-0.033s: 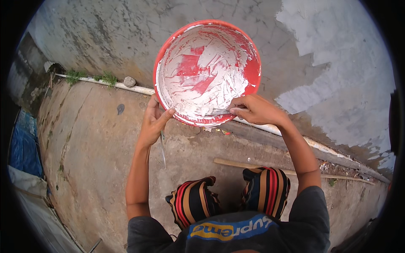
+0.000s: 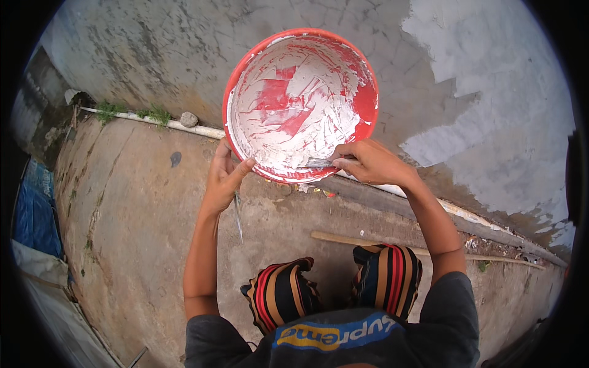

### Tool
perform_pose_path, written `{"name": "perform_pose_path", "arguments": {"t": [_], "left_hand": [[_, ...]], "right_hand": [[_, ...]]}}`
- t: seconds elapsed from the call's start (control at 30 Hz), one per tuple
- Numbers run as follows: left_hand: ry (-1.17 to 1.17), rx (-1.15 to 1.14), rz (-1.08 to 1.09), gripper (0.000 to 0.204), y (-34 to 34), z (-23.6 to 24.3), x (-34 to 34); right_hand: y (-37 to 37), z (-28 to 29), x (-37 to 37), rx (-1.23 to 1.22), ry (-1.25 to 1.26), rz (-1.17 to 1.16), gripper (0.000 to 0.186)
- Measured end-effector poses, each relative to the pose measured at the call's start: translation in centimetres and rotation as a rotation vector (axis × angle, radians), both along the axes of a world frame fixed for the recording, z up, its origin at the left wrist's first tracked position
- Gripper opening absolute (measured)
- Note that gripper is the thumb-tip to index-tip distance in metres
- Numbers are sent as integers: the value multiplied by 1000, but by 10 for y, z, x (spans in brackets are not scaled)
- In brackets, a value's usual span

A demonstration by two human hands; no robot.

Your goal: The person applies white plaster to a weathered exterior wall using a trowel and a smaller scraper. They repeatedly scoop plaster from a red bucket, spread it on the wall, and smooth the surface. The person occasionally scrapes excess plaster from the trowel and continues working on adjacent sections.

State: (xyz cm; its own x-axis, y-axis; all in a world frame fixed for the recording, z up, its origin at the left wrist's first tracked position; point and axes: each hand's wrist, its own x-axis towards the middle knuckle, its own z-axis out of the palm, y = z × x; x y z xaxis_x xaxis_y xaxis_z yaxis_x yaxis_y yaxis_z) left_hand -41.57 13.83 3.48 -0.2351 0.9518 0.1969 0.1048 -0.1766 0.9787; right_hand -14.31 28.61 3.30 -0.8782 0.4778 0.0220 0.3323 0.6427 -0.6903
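A round red basin (image 2: 366,101) is held up in front of me, its inside smeared with thick white paste (image 2: 325,92); red plastic shows through in scraped patches. My left hand (image 2: 224,175) grips the near left rim, thumb on the edge and the other fingers mostly hidden beneath. A thin grey blade-like strip (image 2: 238,221) sticks out below that palm; its kind is unclear. At the near right rim my right hand (image 2: 368,162) is closed around a putty knife (image 2: 318,163), its grey blade in the paste near the basin's near wall. The knife's handle is hidden by the fingers.
A grey wall (image 2: 184,55) rises ahead, with a pale coated area (image 2: 491,110) at right. Along its foot run a white pipe (image 2: 205,130), a stone (image 2: 188,119) and weeds. A wooden stick (image 2: 334,237) lies on the concrete floor (image 2: 141,214). Blue sheeting (image 2: 37,211) is at left.
The basin and my right hand with the putty knife have shifted very slightly left. The strip below my left hand has swung a little to the right.
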Motion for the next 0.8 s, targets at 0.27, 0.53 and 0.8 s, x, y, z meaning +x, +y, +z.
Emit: {"name": "perform_pose_path", "arguments": {"t": [0.27, 0.53, 0.8], "left_hand": [[-33, 123, -25, 55, -3, -9, 11], [-93, 135, -33, 58, -4, -10, 11], [-45, 79, 107, 57, -20, -18, 13]], "right_hand": [[-21, -10, -20, 25, 96, -59, 24], [-37, -17, -56, 64, 296, -198, 24], [-19, 9, -1, -122, 153, -59, 22]]}}
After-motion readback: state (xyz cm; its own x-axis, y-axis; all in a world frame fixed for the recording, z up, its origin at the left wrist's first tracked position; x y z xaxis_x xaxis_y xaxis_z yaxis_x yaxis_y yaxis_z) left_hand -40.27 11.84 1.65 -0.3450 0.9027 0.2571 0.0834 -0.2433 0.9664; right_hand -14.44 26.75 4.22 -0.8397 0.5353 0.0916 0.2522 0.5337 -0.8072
